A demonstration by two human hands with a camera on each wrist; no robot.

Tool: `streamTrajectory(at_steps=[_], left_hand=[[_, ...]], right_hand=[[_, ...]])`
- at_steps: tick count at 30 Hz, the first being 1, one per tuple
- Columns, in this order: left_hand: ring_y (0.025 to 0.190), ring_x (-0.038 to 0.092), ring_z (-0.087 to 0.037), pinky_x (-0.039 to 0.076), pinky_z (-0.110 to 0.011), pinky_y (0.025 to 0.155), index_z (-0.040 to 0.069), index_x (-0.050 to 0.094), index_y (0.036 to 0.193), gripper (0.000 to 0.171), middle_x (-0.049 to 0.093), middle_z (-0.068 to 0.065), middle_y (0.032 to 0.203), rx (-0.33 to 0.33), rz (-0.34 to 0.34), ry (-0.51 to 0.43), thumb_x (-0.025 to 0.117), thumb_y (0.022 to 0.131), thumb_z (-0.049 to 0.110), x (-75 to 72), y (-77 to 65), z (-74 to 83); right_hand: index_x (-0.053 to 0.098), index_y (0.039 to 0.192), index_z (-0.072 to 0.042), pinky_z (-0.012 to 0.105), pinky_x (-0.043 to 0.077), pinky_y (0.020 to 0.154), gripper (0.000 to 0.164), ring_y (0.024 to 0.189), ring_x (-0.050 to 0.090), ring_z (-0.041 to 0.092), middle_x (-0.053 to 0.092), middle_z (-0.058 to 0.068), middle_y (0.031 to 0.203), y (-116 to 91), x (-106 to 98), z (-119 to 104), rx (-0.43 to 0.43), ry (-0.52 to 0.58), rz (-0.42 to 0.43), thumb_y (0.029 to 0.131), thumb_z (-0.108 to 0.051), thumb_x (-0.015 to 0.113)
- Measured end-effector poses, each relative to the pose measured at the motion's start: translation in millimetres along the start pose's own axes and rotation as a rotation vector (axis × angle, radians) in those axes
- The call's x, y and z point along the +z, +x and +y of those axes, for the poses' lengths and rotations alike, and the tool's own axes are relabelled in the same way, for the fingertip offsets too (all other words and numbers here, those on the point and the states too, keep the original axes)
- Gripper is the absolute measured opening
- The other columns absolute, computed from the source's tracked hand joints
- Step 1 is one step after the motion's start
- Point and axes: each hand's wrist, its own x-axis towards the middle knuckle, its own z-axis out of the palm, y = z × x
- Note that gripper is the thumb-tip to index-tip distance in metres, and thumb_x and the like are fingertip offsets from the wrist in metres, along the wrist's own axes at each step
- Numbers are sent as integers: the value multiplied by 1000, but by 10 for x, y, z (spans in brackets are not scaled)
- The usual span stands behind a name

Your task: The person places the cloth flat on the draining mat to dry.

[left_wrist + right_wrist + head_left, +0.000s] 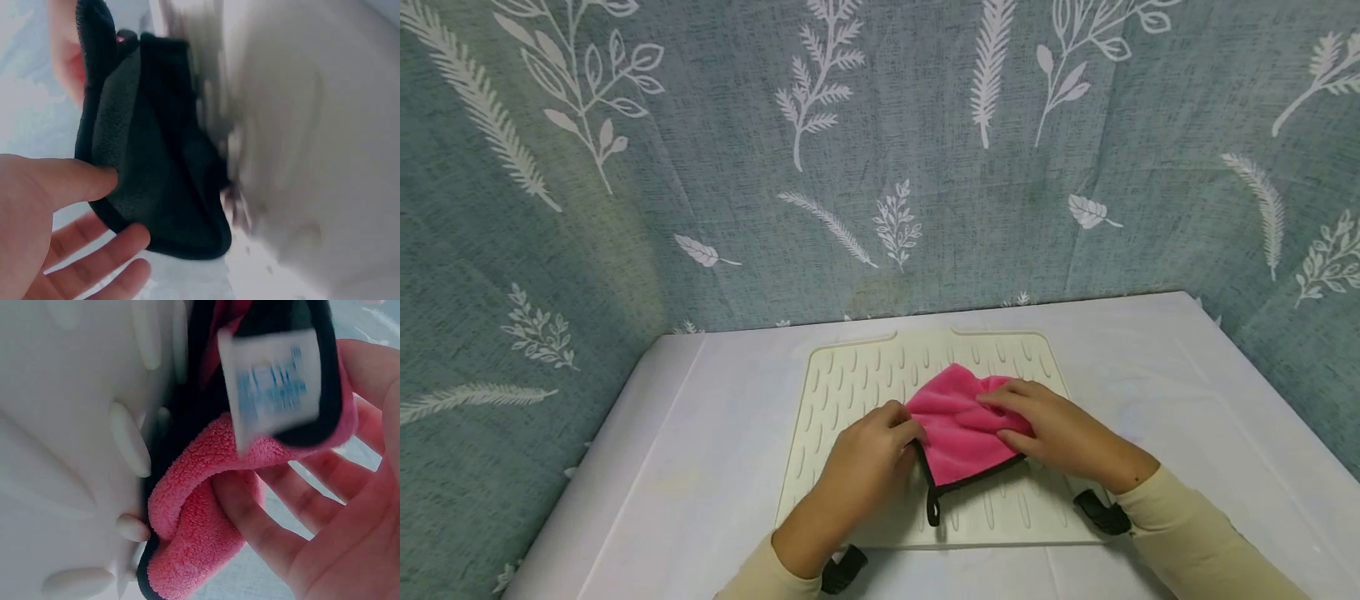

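A pink fleecy cloth (961,425) with a black edge and a small black hanging loop is held just over a cream ridged mat (835,400). My left hand (868,454) pinches its left edge; in the left wrist view the thumb presses the cloth's dark grey underside (156,156). On the right, my right hand (1060,429) grips the bunched far side of the cloth. A white label (275,387) with blue print hangs from the black border in the right wrist view, and pink pile folds round the thumb there.
The mat lies on a white-covered table (692,467). Behind and at both sides hangs a blue-green leaf-patterned curtain (730,208). Black wrist straps (1101,511) show by the sleeves.
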Motion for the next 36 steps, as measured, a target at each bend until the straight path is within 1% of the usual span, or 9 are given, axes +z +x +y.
streamTrajectory(at_steps=[3,6,10,15,20,26,30,33,36], left_hand=[[81,64,-11,55,-26,67,20,75,88,20,65,2,92,-6,19,7,84,77,6,-20,-34,-80],[80,66,-13,55,-29,68,20,75,87,20,66,2,92,-10,31,25,84,75,6,-30,-86,-155],[77,67,-15,55,-31,70,22,76,87,21,67,3,91,-30,15,60,85,75,7,-40,-176,-250],[75,68,-14,54,-32,68,24,76,86,22,69,4,92,-53,-1,89,86,74,9,-65,-264,-343],[75,68,-14,54,-32,69,24,76,85,22,70,6,91,-72,-18,90,87,73,10,-88,-325,-411],[78,69,-13,56,-34,72,25,77,86,24,71,9,91,-120,-59,85,86,73,8,-114,-406,-494],[80,69,-12,55,-35,72,27,77,87,26,71,10,92,-159,-78,88,86,74,7,-129,-455,-551],[80,69,-13,54,-35,71,27,78,87,26,71,9,92,-174,-84,104,86,74,7,-119,-475,-587],[79,68,-13,53,-35,69,27,79,87,25,71,8,91,-174,-84,128,86,74,7,-104,-487,-617]], right_hand=[[58,140,-17,47,53,95,49,120,55,27,57,8,134,-2,6,-2,9,-2,-6,93,-20,70],[59,139,-18,49,52,96,47,121,55,28,57,8,134,3,16,-1,2,-6,-7,93,-21,70],[60,137,-17,48,53,95,45,121,55,27,57,7,133,8,27,-2,-22,-5,-9,93,-21,70],[62,135,-16,47,52,96,44,121,55,25,58,5,131,6,41,-7,-36,-14,0,93,-19,71],[62,135,-16,46,52,98,45,121,55,23,57,4,130,0,53,-37,-50,-44,17,91,-19,72],[65,132,-16,43,52,98,43,119,56,18,59,-1,126,-3,77,-97,-121,-88,44,90,-19,74],[66,129,-16,42,52,98,41,119,56,17,59,-1,126,-5,90,-138,-169,-104,49,90,-19,74],[66,130,-16,42,52,98,40,120,55,18,59,-1,127,-6,91,-155,-184,-108,37,90,-19,74],[66,130,-17,42,52,98,40,120,56,17,59,-2,127,-12,87,-165,-185,-112,30,90,-19,74]])
